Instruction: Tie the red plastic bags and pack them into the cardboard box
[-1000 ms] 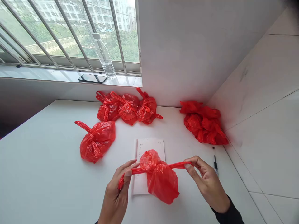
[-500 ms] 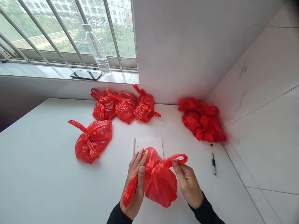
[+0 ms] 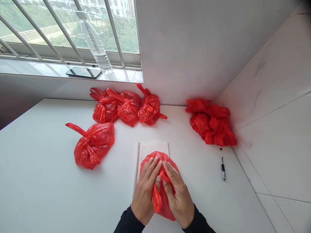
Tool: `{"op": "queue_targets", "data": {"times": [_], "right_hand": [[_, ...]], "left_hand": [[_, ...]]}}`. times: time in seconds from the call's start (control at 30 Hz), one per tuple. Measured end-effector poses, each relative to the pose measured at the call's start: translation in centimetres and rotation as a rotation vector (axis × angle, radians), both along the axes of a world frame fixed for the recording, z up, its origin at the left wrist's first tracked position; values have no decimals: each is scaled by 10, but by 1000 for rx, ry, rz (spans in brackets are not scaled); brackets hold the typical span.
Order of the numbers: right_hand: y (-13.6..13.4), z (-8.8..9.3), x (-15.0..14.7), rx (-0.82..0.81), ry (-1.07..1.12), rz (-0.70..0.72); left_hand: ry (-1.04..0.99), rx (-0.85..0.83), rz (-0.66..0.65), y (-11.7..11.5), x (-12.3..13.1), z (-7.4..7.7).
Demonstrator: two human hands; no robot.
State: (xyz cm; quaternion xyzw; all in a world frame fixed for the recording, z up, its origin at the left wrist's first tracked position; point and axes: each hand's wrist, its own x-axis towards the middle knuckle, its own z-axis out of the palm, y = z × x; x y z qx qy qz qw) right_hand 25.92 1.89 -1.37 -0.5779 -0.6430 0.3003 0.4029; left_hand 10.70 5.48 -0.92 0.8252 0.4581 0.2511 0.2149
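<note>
A red plastic bag point(image 3: 166, 207) sits between the two hands, rounded and bulging, its thin film translucent and crinkled toward a gathered neck. The left hand point(image 3: 144, 192) holds it from one side, long fingers laid close together over the top and thumb bent in at the neck. The right hand point(image 3: 179, 197) grips from the other side, narrowed about a twisted strip of the film between thumb and fingers. A loop handle hangs down between the palms, and both wrists end in dark sleeves.

Just beyond the fingertips, a flat white notebook point(image 3: 154, 146) with small handwritten marks shows partly behind the bag; whether the bag rests on it cannot be told. The worktop point(image 3: 55, 184) around the hands is smooth, matt white.

Ahead and to the left of the left hand lies a plump, glossy knotted bag point(image 3: 94, 144), one handle sticking out. Farther ahead of the hands, three similar tied bags point(image 3: 128, 108) sit side by side, touching, near the wall. Ahead and to the right of the right hand is a loose, ruffled heap of red plastic point(image 3: 212, 123); nearer that hand lies a slim black-and-clear pen point(image 3: 223, 171).
</note>
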Motion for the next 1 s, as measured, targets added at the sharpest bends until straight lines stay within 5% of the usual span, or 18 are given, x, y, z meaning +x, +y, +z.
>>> {"op": "queue_targets", "data": {"times": [0.17,0.43,0.83,1.0], "right_hand": [[-2,-30,-7,49,-189,-13],[-4,-46,-9,103,-424,-39],[-1,-58,-9,117,-406,-37],[-2,-46,-2,36,-167,-3]], "left_hand": [[66,33,11,-1,-1,-22],[125,100,35,-2,2,-44],[176,89,47,-3,2,-49],[134,34,63,-2,-1,-36]]}}
